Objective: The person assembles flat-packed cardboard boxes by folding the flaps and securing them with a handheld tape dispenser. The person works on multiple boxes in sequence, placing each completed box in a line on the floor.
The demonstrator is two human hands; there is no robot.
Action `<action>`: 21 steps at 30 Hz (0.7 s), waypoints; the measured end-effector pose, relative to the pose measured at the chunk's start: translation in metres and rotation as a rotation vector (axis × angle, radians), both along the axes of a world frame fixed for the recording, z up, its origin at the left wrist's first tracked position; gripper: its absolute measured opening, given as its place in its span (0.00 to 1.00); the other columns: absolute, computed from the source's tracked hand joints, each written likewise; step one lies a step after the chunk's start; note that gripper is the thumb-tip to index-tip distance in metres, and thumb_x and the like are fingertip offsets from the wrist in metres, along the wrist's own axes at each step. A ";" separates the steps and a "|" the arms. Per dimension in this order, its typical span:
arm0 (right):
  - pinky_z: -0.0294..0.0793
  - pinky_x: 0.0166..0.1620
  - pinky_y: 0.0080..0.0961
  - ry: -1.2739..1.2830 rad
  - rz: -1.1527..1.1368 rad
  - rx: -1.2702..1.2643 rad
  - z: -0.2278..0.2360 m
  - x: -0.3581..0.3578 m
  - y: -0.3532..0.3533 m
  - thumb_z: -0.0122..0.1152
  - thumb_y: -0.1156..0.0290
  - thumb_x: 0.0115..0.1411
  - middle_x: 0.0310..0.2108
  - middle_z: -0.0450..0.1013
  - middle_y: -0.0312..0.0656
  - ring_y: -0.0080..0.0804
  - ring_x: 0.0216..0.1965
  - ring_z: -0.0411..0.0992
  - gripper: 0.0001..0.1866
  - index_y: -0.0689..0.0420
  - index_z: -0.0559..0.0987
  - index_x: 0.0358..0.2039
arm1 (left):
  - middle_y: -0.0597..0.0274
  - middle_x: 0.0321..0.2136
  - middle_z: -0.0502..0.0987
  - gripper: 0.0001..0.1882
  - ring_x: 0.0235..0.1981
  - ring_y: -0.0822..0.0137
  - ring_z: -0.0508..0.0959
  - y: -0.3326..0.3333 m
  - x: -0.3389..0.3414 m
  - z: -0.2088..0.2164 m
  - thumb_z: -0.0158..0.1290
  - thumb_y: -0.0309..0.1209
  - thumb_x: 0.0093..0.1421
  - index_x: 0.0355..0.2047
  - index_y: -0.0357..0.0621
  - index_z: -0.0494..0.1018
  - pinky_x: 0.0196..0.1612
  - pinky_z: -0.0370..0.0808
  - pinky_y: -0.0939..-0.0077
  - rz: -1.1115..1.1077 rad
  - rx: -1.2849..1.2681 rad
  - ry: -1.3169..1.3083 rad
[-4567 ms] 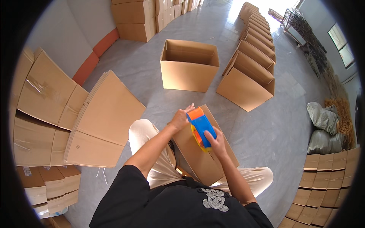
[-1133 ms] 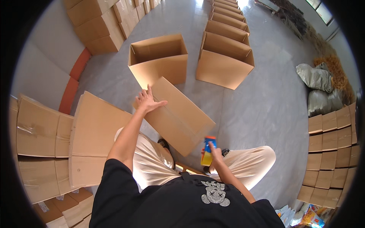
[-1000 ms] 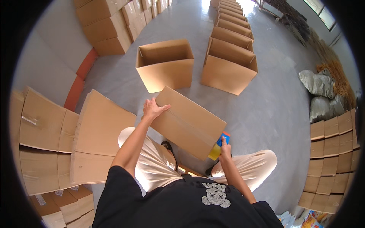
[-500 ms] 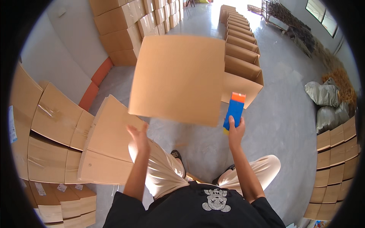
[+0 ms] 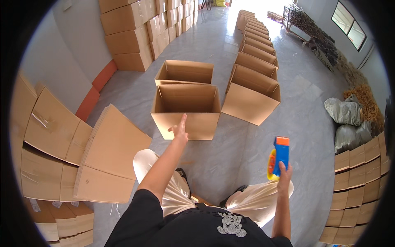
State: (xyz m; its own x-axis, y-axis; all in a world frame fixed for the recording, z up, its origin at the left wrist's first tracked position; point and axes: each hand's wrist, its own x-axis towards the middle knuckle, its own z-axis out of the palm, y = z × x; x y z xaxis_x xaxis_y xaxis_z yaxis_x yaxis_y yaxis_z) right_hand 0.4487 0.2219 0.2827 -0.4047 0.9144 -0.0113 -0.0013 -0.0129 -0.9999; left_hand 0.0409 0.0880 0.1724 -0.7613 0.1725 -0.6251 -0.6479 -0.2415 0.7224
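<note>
An open-topped cardboard box (image 5: pixel 201 125) stands upright on the floor in front of me, its inside facing up. My left hand (image 5: pixel 179 131) is open at its near side, fingers spread and holding nothing; whether it touches the cardboard I cannot tell. Just behind stands a second open box (image 5: pixel 185 74). Off to the right, above my knee, my right hand (image 5: pixel 284 175) is closed around a blue tape dispenser (image 5: pixel 282 153) with an orange end and a yellow part at its side.
A long row of open boxes (image 5: pixel 252 103) runs away at the right. Flat cardboard sheets (image 5: pixel 119 142) lean at my left, and closed cartons (image 5: pixel 127 41) are stacked by the wall. Grey sacks (image 5: pixel 343 111) and more stacked cardboard (image 5: pixel 356 177) line the right side.
The box that was tipped up in front of me now stands upright on the floor. My left hand has reached forward and right; my right hand has moved right and down with the tape dispenser.
</note>
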 end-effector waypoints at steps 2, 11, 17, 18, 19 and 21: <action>0.75 0.39 0.23 0.033 -0.075 -0.050 -0.004 0.028 0.017 0.57 0.59 0.58 0.36 0.74 0.40 0.26 0.34 0.75 0.21 0.62 0.71 0.45 | 0.48 0.65 0.40 0.76 0.65 0.42 0.42 0.019 -0.023 0.003 0.70 0.50 0.38 0.60 0.40 0.15 0.58 0.50 0.30 -0.021 -0.066 -0.070; 0.70 0.49 0.29 0.185 -0.341 -0.290 -0.051 0.048 0.053 0.57 0.53 0.56 0.41 0.73 0.40 0.29 0.43 0.72 0.24 0.58 0.72 0.45 | 0.36 0.45 0.69 0.18 0.43 0.33 0.72 0.040 -0.092 -0.064 0.36 0.31 0.62 0.48 0.31 0.61 0.39 0.72 0.29 -0.218 0.042 -0.251; 0.70 0.48 0.27 0.237 -0.335 -0.300 -0.040 0.042 0.048 0.58 0.55 0.55 0.39 0.73 0.38 0.28 0.41 0.72 0.22 0.58 0.72 0.43 | 0.25 0.48 0.62 0.22 0.48 0.22 0.65 -0.008 -0.098 -0.040 0.32 0.19 0.49 0.46 0.23 0.52 0.45 0.67 0.25 -0.157 0.083 -0.123; 0.70 0.48 0.27 0.218 -0.333 -0.289 -0.032 0.037 0.045 0.58 0.55 0.55 0.39 0.73 0.38 0.27 0.41 0.72 0.22 0.58 0.72 0.43 | 0.23 0.48 0.62 0.21 0.47 0.21 0.65 -0.006 -0.107 -0.043 0.33 0.20 0.49 0.45 0.22 0.52 0.44 0.68 0.25 -0.145 0.050 -0.151; 0.70 0.48 0.27 0.200 -0.316 -0.279 -0.026 0.032 0.044 0.58 0.55 0.55 0.38 0.73 0.38 0.27 0.41 0.72 0.21 0.58 0.72 0.43 | 0.21 0.47 0.61 0.20 0.46 0.19 0.64 -0.006 -0.121 -0.044 0.33 0.20 0.49 0.44 0.21 0.51 0.43 0.69 0.26 -0.118 0.018 -0.176; 0.70 0.47 0.25 0.167 -0.281 -0.268 -0.023 0.028 0.043 0.57 0.56 0.55 0.37 0.73 0.37 0.26 0.40 0.72 0.21 0.58 0.72 0.42 | 0.15 0.39 0.63 0.15 0.38 0.18 0.69 0.008 -0.154 -0.050 0.33 0.20 0.50 0.39 0.23 0.50 0.32 0.76 0.32 -0.112 -0.020 -0.202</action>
State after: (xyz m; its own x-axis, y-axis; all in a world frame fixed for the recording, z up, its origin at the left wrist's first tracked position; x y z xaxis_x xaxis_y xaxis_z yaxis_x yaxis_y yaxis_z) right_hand 0.4771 0.2651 0.2600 -0.1566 0.9630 -0.2191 -0.2035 -0.2486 -0.9470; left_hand -0.1126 0.0962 0.1220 -0.5971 0.2344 -0.7672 -0.8019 -0.1468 0.5792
